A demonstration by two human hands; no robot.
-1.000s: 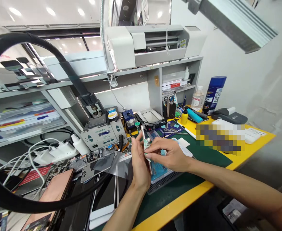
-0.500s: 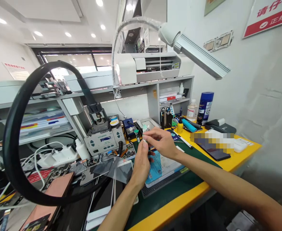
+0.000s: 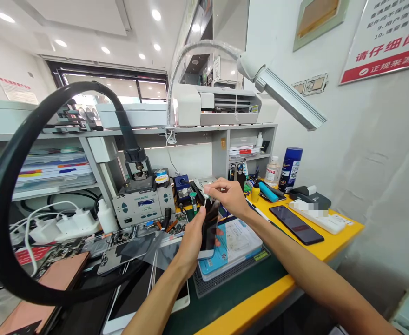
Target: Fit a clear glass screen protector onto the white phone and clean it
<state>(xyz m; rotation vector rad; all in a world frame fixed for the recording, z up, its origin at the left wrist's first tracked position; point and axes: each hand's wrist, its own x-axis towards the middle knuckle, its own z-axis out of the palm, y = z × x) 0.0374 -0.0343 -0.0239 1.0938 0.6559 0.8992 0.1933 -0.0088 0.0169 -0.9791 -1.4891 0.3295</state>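
Note:
My left hand [image 3: 192, 239] grips a dark-screened phone [image 3: 209, 228] upright above the bench, fingers wrapped round its left edge. My right hand [image 3: 225, 194] is closed in a pinch at the phone's top corner, on a thin film or tab too small to name. Under the phone lies a blue and white sheet [image 3: 230, 244] on a dark grid mat [image 3: 225, 277]. Both forearms reach in from the lower right.
A grey rework station [image 3: 140, 204] with a thick black hose [image 3: 16, 186] stands at the left. Phones and screens [image 3: 145, 288] lie at front left. Another black phone [image 3: 296, 224], a blue spray can [image 3: 290, 168] and bottles sit on the yellow bench [image 3: 277, 288]. A lamp [image 3: 284, 97] hangs overhead.
The head has tilted up, so more wall and ceiling show. My left hand has turned the phone so its dark screen shows, and my right hand's pinch has risen to its top corner.

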